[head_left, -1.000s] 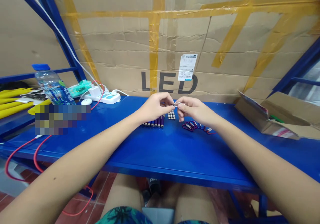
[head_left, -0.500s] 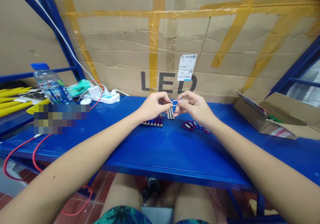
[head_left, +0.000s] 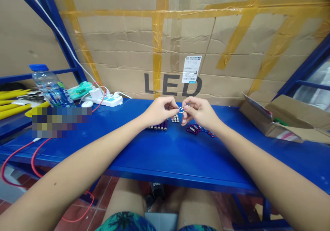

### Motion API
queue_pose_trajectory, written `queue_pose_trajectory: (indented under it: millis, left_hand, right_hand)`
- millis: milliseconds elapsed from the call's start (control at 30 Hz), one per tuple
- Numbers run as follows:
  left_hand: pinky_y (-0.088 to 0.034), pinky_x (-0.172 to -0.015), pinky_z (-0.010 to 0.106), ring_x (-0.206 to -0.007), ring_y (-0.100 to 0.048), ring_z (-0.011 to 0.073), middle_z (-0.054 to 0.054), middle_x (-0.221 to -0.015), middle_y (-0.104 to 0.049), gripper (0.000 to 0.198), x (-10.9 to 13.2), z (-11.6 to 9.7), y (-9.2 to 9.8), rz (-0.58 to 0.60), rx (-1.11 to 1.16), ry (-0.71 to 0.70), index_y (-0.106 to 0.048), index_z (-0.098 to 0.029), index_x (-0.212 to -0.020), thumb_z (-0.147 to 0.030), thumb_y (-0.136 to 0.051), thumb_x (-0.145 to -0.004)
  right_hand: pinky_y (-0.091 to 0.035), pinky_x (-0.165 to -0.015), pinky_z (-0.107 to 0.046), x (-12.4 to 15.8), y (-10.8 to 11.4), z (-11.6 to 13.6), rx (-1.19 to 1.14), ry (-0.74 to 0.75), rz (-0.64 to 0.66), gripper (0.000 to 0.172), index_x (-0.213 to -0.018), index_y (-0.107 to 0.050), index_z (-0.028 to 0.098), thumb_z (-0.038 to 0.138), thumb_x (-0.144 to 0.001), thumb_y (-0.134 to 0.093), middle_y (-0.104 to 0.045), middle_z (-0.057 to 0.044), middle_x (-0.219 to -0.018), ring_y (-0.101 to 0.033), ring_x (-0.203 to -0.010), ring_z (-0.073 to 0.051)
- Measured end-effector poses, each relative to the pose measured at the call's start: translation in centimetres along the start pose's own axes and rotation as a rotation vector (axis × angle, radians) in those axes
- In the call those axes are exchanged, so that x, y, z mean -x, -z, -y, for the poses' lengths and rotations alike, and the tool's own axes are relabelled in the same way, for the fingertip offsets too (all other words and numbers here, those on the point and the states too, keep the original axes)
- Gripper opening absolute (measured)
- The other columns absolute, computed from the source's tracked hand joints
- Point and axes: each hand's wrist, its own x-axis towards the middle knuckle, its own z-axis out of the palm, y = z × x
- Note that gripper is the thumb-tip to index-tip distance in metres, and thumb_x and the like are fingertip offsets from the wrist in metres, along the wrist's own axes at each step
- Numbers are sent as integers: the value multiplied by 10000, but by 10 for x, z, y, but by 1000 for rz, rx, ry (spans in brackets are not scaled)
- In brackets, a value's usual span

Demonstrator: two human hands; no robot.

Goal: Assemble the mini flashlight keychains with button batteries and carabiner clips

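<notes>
Above the middle of the blue table (head_left: 160, 155), a small silver loop (head_left: 181, 110) spans the gap between my hands; its exact kind is too small to tell. My left hand (head_left: 163, 109) pinches its left side between thumb and fingers. On the other side, my right hand (head_left: 197, 111) grips it with thumb and forefinger, the lower fingers loosely curled. Below my left hand lies a row of slim metallic tubes (head_left: 162, 126), mostly purple and blue, partly hidden. Small silvery round pieces (head_left: 175, 118) sit in rows behind. Red, purple and blue carabiners (head_left: 194, 129) lie below my right hand.
At left are a water bottle (head_left: 53, 88), a white power strip (head_left: 110, 100), a white round case (head_left: 87, 104) and red cables (head_left: 37, 165). An open cardboard box (head_left: 270, 121) stands at right. A large taped carton (head_left: 116, 52) rises behind the table.
My hands have come slightly closer together, and the loop between them has turned, looking smaller and tilted. The things on the table keep their places; the view has shifted slightly.
</notes>
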Motion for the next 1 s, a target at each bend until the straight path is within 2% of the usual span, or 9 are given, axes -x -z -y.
queue_pose_trajectory:
  millis: [233, 400, 500, 633, 733, 800, 867, 1000]
  left_hand:
    - [-487, -636, 256, -654, -603, 114, 8, -729, -647, 75, 1, 5, -3, -9, -72, -24, -617, -154, -800, -214, -661, -797]
    - [-455, -629, 254, -666, -573, 115, 12, -748, -655, 56, 2, 5, -3, -6, -198, -87, -641, -157, -850, -205, -621, -829]
    - [-456, -635, 254, -678, -573, 117, 15, -758, -652, 46, 1, 2, -3, -60, -252, -137, -623, -161, -842, -205, -609, -845]
    - [-477, -636, 248, -676, -599, 117, 15, -754, -651, 67, -1, 1, 1, -167, -224, -121, -592, -164, -830, -221, -623, -848]
    - [-494, -647, 247, -637, -621, 105, 17, -786, -677, 64, -3, 6, 14, -212, -260, -73, -610, -165, -911, -212, -590, -873]
    - [-501, -668, 255, -619, -632, 103, 15, -789, -694, 133, -5, 12, 29, -246, -350, -28, -634, -170, -990, -203, -547, -895]
    - [-498, -685, 269, -624, -641, 122, 6, -681, -675, 138, -6, 20, 47, -281, -485, 5, -659, -167, -924, -196, -528, -893]
    - [-493, -638, 265, -612, -655, 140, 23, -659, -681, 83, -7, 41, 82, -197, -510, 214, -642, -159, -841, -185, -563, -839]
  right_hand:
    - [-571, -413, -281, 1, -2, -3, 98, -12, -8, 229, -801, -505, 213, 336, -878, -683, -582, 33, -518, -628, -424, -152]
    - [-558, -394, -274, 1, -4, -6, 160, -41, 1, 188, -795, -493, 209, 275, -894, -638, -583, 32, -528, -622, -408, -150]
    - [-551, -396, -262, 2, -8, -9, 157, -59, 43, 172, -803, -489, 209, 258, -898, -623, -593, 30, -542, -623, -416, -144]
    - [-563, -433, -279, 1, -10, -10, 155, -89, 70, 120, -829, -506, 202, 216, -906, -596, -616, 16, -576, -631, -445, -148]
    - [-586, -480, -300, -2, -4, -9, 157, -83, 38, 47, -902, -556, 190, 216, -911, -594, -614, 12, -591, -638, -477, -152]
    - [-596, -503, -302, -3, 2, -9, 157, -88, 7, 72, -961, -592, 178, 229, -911, -604, -613, 7, -606, -645, -505, -152]
    - [-600, -520, -294, -5, 7, -9, 172, -95, -24, 92, -964, -621, 162, 233, -907, -612, -622, -7, -633, -650, -529, -148]
    - [-602, -534, -288, -7, 12, -12, 240, -86, -70, 80, -884, -652, 141, 217, -884, -626, -648, -39, -675, -662, -562, -149]
